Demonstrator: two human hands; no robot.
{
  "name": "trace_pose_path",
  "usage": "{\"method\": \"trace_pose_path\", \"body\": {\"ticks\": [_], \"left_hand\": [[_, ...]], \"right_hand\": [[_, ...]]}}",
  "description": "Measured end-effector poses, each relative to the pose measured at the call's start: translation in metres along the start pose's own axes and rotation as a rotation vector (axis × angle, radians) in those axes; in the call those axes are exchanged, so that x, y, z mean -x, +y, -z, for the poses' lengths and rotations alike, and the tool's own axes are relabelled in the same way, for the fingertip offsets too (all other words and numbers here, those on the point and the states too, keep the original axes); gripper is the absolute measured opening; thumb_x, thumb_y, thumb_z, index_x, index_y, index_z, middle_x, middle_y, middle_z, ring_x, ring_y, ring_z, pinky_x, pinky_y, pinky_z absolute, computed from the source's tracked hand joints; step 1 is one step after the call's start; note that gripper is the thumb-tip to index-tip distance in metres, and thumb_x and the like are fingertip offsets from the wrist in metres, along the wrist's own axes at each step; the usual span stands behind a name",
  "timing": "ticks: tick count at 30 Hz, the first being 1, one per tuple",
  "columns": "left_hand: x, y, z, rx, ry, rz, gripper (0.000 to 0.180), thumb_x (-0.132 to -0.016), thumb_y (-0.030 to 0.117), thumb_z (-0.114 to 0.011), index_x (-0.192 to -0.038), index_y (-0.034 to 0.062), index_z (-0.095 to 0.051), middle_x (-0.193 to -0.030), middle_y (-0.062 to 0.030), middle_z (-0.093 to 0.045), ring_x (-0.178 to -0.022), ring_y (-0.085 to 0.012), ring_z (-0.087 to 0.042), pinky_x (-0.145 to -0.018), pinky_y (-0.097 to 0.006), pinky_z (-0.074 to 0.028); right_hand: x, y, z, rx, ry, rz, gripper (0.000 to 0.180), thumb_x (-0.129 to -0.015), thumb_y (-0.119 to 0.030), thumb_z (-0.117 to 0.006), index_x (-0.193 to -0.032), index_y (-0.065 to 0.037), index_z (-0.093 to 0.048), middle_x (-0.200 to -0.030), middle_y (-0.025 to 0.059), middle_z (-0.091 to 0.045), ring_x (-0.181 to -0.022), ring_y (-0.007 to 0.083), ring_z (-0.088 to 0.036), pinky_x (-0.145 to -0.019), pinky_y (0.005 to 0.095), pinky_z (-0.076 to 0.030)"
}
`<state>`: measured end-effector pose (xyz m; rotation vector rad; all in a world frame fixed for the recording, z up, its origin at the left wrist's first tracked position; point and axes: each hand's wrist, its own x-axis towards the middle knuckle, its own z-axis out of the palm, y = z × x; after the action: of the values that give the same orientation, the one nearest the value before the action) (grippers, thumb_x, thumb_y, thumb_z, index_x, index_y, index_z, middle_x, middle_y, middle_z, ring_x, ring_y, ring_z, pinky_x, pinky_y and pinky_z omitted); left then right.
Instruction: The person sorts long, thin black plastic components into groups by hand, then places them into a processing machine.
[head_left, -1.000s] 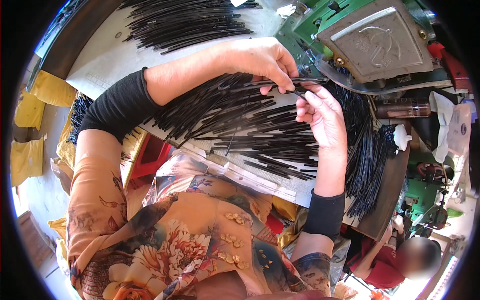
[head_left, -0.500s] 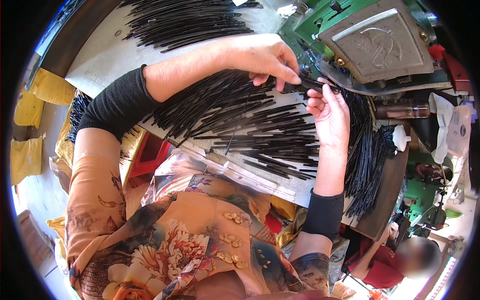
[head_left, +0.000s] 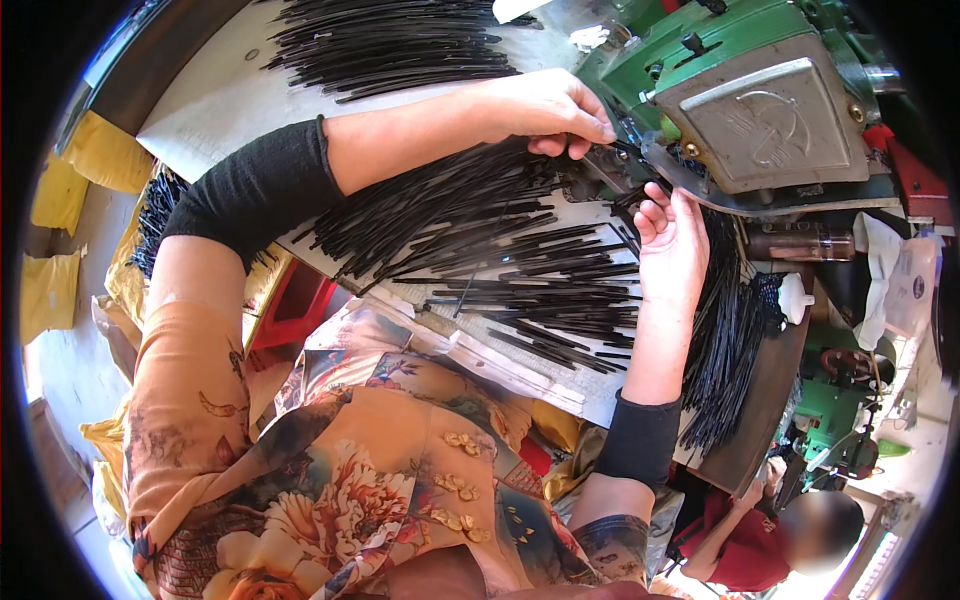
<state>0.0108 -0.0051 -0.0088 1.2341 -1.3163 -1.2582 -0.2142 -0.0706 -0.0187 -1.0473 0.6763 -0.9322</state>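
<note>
Up toward the far right corner of the bench (head_left: 215,110), right by the green machine (head_left: 765,130) with the metal plate on it, is where the action's at. Left hand (head_left: 560,110) has thumb and fingers pinched on one end of a thin black strip (head_left: 627,150), which sits just beside the machine. Right hand (head_left: 675,245) is close by with fingers curled up to the same spot, but the tips blur into dark stuff there, so can't tell if it's actually gripping anything. As for progress, I'd call it mid-run: one piece at the machine and loads more lying around. There's a far pile (head_left: 395,50) along the far edge, a middle pile (head_left: 430,215) under the left forearm, a looser near pile (head_left: 560,300) fanned toward the near edge, and a long heap (head_left: 725,335) down the right edge. Honestly can't tell which of those are done and which are left, they all look alike from up here, and I can't see whether the pinched one is finished either
</note>
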Motion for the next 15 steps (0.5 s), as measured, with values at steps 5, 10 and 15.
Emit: {"method": "trace_pose_path", "body": {"ticks": [5,10,15], "left_hand": [[-0.0004,0.0026,-0.0002,-0.035,0.014,0.016,0.027,-0.085,0.025,-0.059,-0.093,0.0000,-0.063,-0.059,-0.0007,-0.052,-0.038,-0.0048,-0.037,-0.038,-0.021,-0.029],[-0.0026,0.0040,0.0002,-0.018,0.012,0.057,0.024,-0.085,0.024,-0.059,-0.091,0.0003,-0.063,-0.056,0.0002,-0.049,-0.037,-0.0049,-0.036,-0.037,-0.022,-0.028],[-0.0037,0.0033,0.0006,-0.054,0.005,0.081,0.024,-0.084,0.024,-0.059,-0.087,0.0012,-0.064,-0.052,0.0019,-0.046,-0.037,-0.0048,-0.036,-0.035,-0.022,-0.026]], "right_hand": [[-0.0019,0.0011,0.0008,0.008,0.007,-0.005,0.019,-0.090,-0.010,-0.050,-0.104,0.002,-0.052,-0.090,0.0192,-0.062,-0.067,0.0189,-0.064,-0.060,0.0283,-0.055],[-0.0008,-0.0003,0.0009,0.000,0.016,-0.023,0.019,-0.089,-0.012,-0.051,-0.103,0.002,-0.052,-0.087,0.0184,-0.062,-0.066,0.0191,-0.064,-0.059,0.0279,-0.055],[-0.0041,0.0044,0.0072,-0.012,0.014,-0.055,0.019,-0.089,-0.012,-0.051,-0.102,0.002,-0.053,-0.087,0.0185,-0.062,-0.066,0.0195,-0.064,-0.060,0.0286,-0.055]]}}
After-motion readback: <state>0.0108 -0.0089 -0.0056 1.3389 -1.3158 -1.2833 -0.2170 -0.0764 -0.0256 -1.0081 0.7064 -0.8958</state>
